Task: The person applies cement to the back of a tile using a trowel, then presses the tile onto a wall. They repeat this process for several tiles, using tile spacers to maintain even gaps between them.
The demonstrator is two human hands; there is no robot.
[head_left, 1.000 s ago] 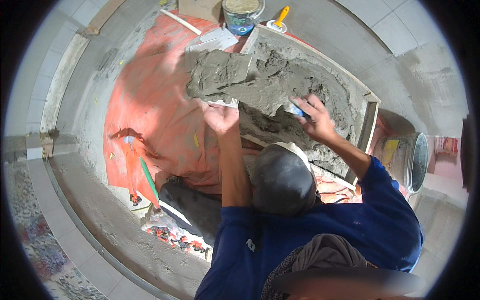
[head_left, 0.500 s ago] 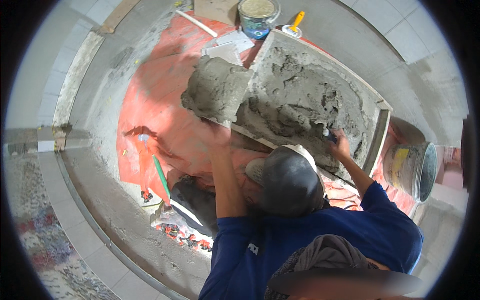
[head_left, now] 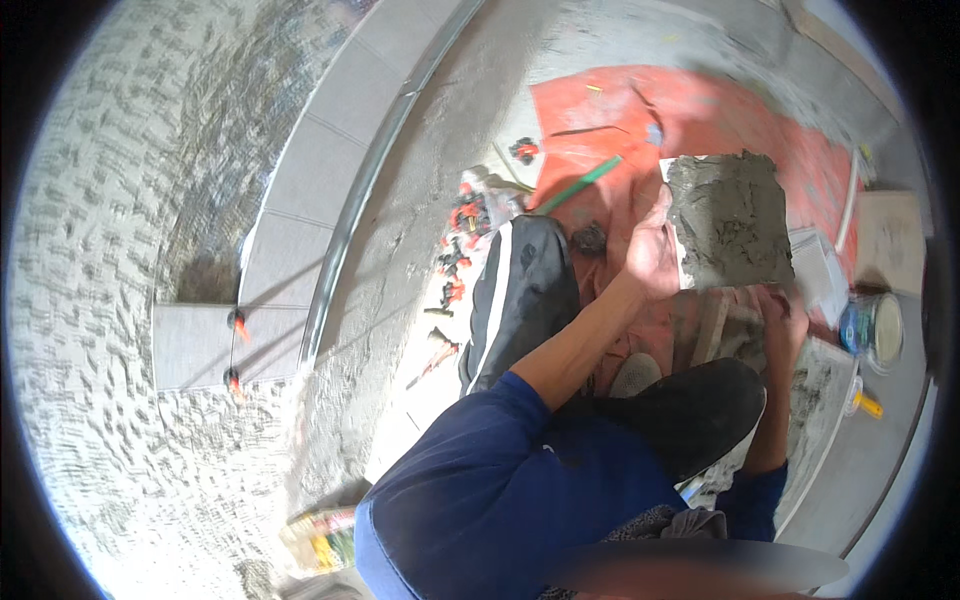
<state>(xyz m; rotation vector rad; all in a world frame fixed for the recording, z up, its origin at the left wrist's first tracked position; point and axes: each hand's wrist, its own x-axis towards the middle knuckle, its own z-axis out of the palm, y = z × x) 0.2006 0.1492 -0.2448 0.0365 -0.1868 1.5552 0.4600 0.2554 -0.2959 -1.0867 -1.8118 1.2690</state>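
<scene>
Over red mat (head_left: 600,120) | left hand (head_left: 648,255), right hand (head_left: 780,312) grip mortared tile (head_left: 728,220), fingers curled on edges | one row laid (head_left: 300,215), combed bed (head_left: 120,200) uncovered

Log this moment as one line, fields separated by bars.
left hand: grips left edge of mortar-covered tile | right hand: at tile's lower edge | tile: lifted over orange sheet

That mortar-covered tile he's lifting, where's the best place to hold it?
Probably by its bare edges, one hand per side, as now: left hand on the left edge, right hand at the lower corner. The tile has wet mortar across its upturned face, so fingers belong underneath.
</scene>
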